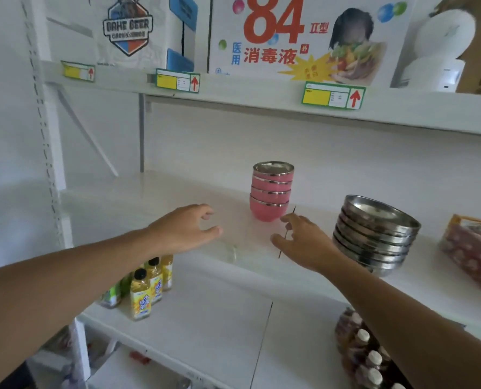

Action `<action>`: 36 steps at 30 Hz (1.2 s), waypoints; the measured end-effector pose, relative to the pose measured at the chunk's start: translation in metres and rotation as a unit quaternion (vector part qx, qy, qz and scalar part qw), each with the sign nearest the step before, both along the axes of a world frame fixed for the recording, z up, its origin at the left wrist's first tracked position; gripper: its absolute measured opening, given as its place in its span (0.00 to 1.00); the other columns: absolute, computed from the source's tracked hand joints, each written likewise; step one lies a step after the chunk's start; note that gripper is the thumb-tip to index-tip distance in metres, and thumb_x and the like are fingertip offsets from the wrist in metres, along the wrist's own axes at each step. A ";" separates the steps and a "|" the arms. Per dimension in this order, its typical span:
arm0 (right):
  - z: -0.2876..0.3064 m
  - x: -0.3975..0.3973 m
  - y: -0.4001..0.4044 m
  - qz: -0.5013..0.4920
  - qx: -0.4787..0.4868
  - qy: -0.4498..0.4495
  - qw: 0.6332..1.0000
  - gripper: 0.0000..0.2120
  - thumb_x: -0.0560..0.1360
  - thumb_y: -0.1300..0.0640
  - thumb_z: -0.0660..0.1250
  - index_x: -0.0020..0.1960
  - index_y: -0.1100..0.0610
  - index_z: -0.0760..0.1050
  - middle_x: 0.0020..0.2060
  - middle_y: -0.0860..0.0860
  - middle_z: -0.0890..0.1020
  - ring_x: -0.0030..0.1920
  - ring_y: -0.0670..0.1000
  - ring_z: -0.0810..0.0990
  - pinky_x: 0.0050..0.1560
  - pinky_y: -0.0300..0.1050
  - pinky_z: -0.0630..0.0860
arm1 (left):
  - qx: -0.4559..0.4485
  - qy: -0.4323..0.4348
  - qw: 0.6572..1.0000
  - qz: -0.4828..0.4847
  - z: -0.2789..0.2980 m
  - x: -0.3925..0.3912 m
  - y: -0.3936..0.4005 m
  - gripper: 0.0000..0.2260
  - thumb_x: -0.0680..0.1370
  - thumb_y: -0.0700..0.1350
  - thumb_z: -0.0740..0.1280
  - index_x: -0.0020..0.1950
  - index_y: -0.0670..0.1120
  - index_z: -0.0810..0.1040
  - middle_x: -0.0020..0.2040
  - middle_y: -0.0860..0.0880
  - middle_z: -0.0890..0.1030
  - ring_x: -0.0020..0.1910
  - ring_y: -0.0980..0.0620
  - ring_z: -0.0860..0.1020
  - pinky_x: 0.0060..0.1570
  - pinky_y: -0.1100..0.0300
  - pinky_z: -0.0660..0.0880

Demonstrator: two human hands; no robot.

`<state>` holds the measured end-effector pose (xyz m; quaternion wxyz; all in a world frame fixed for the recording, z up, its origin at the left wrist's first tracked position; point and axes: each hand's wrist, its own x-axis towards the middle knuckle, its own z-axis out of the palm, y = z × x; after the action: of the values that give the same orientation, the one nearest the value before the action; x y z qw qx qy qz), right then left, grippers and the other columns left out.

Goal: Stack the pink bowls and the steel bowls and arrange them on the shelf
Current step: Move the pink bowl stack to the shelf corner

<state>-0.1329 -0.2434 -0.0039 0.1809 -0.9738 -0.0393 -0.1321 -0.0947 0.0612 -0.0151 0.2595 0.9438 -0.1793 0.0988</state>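
A stack of several pink bowls (271,190) with steel rims stands upright on the middle white shelf (177,197). To its right, near the shelf's front edge, a stack of several steel bowls (376,234) leans slightly. My left hand (186,227) hovers open to the left of and below the pink stack, apart from it. My right hand (303,240) is open just below the pink stack's base, between the two stacks, fingertips close to the pink bowls but not gripping. Both hands hold nothing.
A patterned red package (472,254) lies at the shelf's right end. Yellow juice bottles (146,287) stand on the lower shelf at left, capped bottles (365,352) at lower right. Cartons (289,35) and price tags (333,95) line the upper shelf, close overhead.
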 end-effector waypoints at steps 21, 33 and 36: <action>-0.003 0.144 -0.030 -0.088 0.109 0.069 0.988 0.46 0.73 0.36 0.81 0.80 0.59 0.66 0.73 0.57 0.76 0.69 0.56 0.80 0.61 0.49 0.77 | 0.034 0.089 0.991 -0.099 0.011 0.186 -0.071 0.49 0.75 0.66 0.77 0.88 0.48 0.60 0.83 0.49 0.71 0.79 0.48 0.72 0.76 0.53 0.70; -0.009 0.168 -0.026 0.004 0.314 0.035 0.949 0.33 0.63 0.53 0.90 0.60 0.50 0.74 0.46 0.38 0.86 0.47 0.38 0.85 0.42 0.32 0.79 | -0.112 0.135 0.965 -0.196 -0.005 0.206 -0.102 0.31 0.80 0.46 0.79 0.81 0.47 0.73 0.76 0.48 0.79 0.78 0.48 0.75 0.79 0.48 0.71; -0.002 0.165 -0.017 0.009 0.306 0.035 0.951 0.40 0.68 0.58 0.88 0.74 0.57 0.71 0.60 0.46 0.81 0.61 0.49 0.84 0.56 0.44 0.83 | -0.127 0.102 0.967 -0.198 0.001 0.200 -0.086 0.23 0.80 0.44 0.79 0.74 0.47 0.78 0.69 0.49 0.84 0.71 0.52 0.81 0.75 0.52 0.74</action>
<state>0.0317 -0.2600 -0.0062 0.4728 -0.8753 0.0007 -0.1018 0.1054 -0.0245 -0.0139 0.4084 0.8540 -0.3211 -0.0291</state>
